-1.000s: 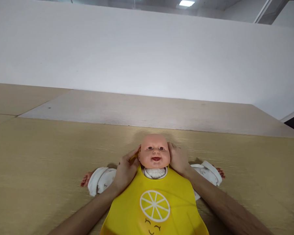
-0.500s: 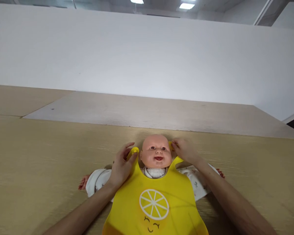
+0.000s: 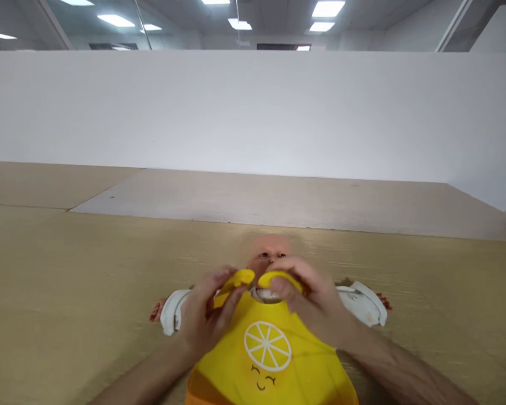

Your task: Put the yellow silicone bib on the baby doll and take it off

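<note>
A baby doll [image 3: 270, 245] in white clothes lies on its back, arms spread to both sides. Over its chest is a yellow bib [image 3: 312, 349] printed with a lemon slice and a smiling face. My left hand [image 3: 208, 309] pinches one neck strap of the bib between thumb and fingers. The other strap is gripped by my right hand [image 3: 312, 298]. Both strap ends are held up in front of the doll's chin, close together with a small gap between them. My hands and the straps hide the lower part of the doll's head.
The doll lies on a yellowish wooden surface [image 3: 88, 270]. Behind it runs a paler grey-beige strip [image 3: 253, 197], then a low white wall [image 3: 253, 112]. Glass panels and ceiling lights [image 3: 328, 9] show above the wall.
Both hands have moved from the sides of the doll's head inward and toward me, bringing the strap ends together in front of its chin. The view has tilted up slightly.
</note>
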Demonstrator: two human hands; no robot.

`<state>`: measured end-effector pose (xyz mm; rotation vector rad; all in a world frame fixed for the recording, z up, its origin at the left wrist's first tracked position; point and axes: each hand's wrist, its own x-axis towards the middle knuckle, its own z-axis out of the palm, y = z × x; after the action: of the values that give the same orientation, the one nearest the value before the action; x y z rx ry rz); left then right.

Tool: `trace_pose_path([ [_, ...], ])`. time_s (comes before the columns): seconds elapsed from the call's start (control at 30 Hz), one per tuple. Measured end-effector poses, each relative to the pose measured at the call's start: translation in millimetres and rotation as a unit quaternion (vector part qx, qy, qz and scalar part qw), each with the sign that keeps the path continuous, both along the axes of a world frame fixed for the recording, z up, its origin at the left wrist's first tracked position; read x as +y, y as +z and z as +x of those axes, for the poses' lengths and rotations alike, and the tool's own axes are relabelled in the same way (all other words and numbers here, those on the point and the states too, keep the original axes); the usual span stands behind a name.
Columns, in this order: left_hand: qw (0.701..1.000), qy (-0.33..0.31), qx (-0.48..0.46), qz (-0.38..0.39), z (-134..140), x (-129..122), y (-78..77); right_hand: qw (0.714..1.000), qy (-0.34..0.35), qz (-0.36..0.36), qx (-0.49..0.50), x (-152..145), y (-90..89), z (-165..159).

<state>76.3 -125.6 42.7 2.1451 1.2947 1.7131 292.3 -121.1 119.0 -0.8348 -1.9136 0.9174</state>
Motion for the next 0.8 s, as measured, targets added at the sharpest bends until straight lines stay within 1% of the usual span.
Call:
trace_pose_path([
  [0.07,0.989,-0.065,0.081,0.102,1,-11,13.5,0.999,0.034,0.02,-0.021,-10,-2.7,-12],
  [0.1,0.98,-0.081,0.111,0.141,2,-14,18.4,0.999,0.03,0.026,-0.032,-12,-4.2,-16],
  [0.13,0.973,-0.086,0.132,0.166,2,-17,21.4,0.998,0.019,0.026,-0.045,-13,-5.7,-18],
  [0.2,0.966,-0.07,0.158,0.19,3,-19,21.3,0.997,0.001,0.009,-0.072,-12,-7.8,-19],
  [0.27,0.966,-0.057,0.182,0.176,2,-20,14.2,0.995,0.014,-0.014,-0.102,-9,-8.9,-18],
  [0.3,0.968,-0.056,0.191,0.154,1,-20,9.2,0.993,0.028,-0.023,-0.112,-8,-9.4,-16],
  [0.37,0.976,-0.057,0.196,0.08,-1,-21,-0.9,0.992,0.04,-0.04,-0.114,-9,-10.9,-14],
  [0.4,0.978,-0.058,0.194,0.043,-3,-21,-5.0,0.992,0.032,-0.041,-0.112,-10,-12.3,-12],
  [0.43,0.979,-0.063,0.19,0.022,-3,-21,-7.9,0.993,0.014,-0.034,-0.112,-13,-14.1,-10],
  [0.47,0.98,-0.074,0.185,0.016,-4,-21,-9.6,0.993,-0.008,-0.019,-0.116,-17,-16.1,-7],
  [0.53,0.98,-0.11,0.158,0.049,-4,-18,-9.3,0.99,-0.047,0.02,-0.131,-26,-19.4,1],
  [0.6,0.982,-0.139,0.091,0.092,-4,-12,-5.5,0.986,-0.07,0.053,-0.139,-39,-18.7,14],
  [0.63,0.985,-0.136,0.046,0.099,-4,-7,-3.2,0.985,-0.083,0.067,-0.135,-46,-15.6,22],
  [0.67,0.988,-0.119,-0.002,0.097,-5,-3,-0.8,0.984,-0.103,0.075,-0.125,-54,-10.4,31],
  [0.73,0.991,-0.059,-0.088,0.08,-10,10,2.8,0.979,-0.166,0.072,-0.097,-73,5.6,55],
  [0.8,0.99,-0.001,-0.132,0.057,-17,25,3.8,0.965,-0.249,0.033,-0.079,-92,25.0,86],
])
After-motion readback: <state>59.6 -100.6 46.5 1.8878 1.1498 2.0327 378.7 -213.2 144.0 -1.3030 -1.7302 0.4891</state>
